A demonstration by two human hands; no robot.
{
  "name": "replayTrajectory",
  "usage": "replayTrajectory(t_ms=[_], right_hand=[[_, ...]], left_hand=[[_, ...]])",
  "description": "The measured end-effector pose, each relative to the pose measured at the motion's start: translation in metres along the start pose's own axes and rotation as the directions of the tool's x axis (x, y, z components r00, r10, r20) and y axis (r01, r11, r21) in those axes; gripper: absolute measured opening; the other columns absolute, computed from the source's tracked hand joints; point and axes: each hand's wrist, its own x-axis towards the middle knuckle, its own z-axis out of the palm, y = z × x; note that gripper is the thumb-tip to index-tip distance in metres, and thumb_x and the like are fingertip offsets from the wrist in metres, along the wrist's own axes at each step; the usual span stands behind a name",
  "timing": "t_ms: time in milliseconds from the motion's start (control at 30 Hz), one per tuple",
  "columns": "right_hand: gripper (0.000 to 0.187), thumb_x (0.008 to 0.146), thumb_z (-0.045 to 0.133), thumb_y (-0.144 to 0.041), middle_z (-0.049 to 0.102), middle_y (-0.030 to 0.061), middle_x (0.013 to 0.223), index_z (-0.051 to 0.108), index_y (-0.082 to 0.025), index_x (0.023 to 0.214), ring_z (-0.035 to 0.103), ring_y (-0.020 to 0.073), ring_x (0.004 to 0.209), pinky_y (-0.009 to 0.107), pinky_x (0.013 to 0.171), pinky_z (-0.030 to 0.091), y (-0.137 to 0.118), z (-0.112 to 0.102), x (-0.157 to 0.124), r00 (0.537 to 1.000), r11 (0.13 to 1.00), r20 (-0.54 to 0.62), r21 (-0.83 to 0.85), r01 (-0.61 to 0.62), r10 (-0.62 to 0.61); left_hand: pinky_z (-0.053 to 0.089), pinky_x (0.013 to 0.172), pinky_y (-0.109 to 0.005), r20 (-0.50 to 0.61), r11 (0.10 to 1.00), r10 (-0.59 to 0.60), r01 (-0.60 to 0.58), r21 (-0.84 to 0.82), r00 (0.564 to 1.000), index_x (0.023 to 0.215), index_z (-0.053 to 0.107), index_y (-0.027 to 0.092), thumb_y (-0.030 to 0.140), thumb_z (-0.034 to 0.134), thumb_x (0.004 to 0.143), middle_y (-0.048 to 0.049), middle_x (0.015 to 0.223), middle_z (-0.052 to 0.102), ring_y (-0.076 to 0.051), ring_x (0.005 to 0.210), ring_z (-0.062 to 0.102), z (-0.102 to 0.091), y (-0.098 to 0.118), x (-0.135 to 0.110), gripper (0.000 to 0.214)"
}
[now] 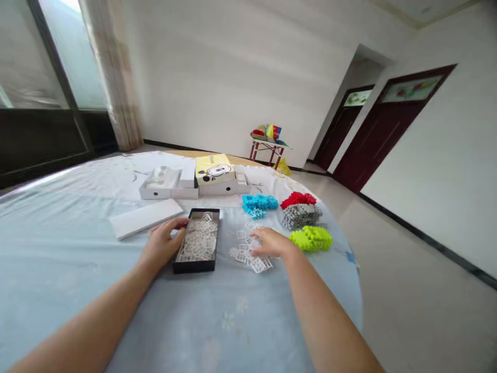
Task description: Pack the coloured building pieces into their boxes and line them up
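My left hand (163,242) rests against the left rim of a black tray (194,266), fingers curled over its edge. The tray is filled with several clear, square plastic pieces. My right hand (271,242) lies palm down on a loose scatter of the same clear pieces (248,255) on the pale blue cloth, just right of the tray; its fingers are bent over them, and whether they pinch one is hidden.
Piles of blue (259,203), red (298,199), grey (300,215) and lime-green pieces (311,238) lie to the right near the table's edge. A white lid (146,217) and open white boxes (171,184) with a yellow box (214,169) sit behind.
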Motion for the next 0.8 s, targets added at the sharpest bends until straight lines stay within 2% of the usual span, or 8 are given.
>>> replayTrajectory(t_ms=[233,333,467,800], right_hand=[[0.058,0.065,0.072,-0.03,0.06,0.0108,0.114,0.056,-0.016,0.119,0.053,0.0238,0.107,0.033,0.094,0.039,-0.013,0.004,0.006,0.994,0.993,-0.032,0.052,0.106,-0.105],[0.06,0.066,0.07,-0.032,0.056,0.0131,0.12,0.054,-0.015,0.122,0.049,0.0258,0.114,0.035,0.097,0.036,-0.015,0.004,0.004,0.996,0.997,-0.065,0.054,0.062,-0.058],[0.056,0.069,0.067,-0.035,0.056,0.0142,0.117,0.056,-0.015,0.12,0.048,0.0276,0.114,0.037,0.096,0.036,-0.016,0.004,0.003,0.998,0.999,-0.064,0.043,0.011,-0.008],[0.054,0.065,0.07,-0.035,0.054,0.0105,0.111,0.058,-0.017,0.114,0.049,0.0247,0.108,0.033,0.093,0.038,-0.008,0.01,0.014,0.999,0.995,-0.044,0.097,0.019,-0.015]], left_hand=[[0.046,0.075,-0.03,0.009,0.999,-0.028,0.028,0.025,1.0,0.105,0.062,0.02,0.041,0.042,0.076,-0.0038,0.098,0.068,-0.02,0.084,0.061,-0.001,0.005,0.0,0.041],[0.046,0.072,-0.03,0.004,0.998,-0.051,0.051,0.021,0.999,0.105,0.063,0.02,0.041,0.041,0.075,-0.0037,0.099,0.068,-0.019,0.079,0.061,-0.002,0.007,0.0,0.043],[0.046,0.071,-0.03,0.007,0.998,-0.065,0.065,0.014,0.998,0.105,0.063,0.019,0.041,0.041,0.075,-0.0045,0.1,0.068,-0.019,0.078,0.061,-0.003,0.01,0.0,0.044],[0.047,0.07,-0.029,0.003,0.998,-0.063,0.063,0.009,0.998,0.104,0.063,0.018,0.041,0.041,0.074,-0.0048,0.1,0.068,-0.019,0.079,0.061,-0.002,0.008,0.0,0.044]])
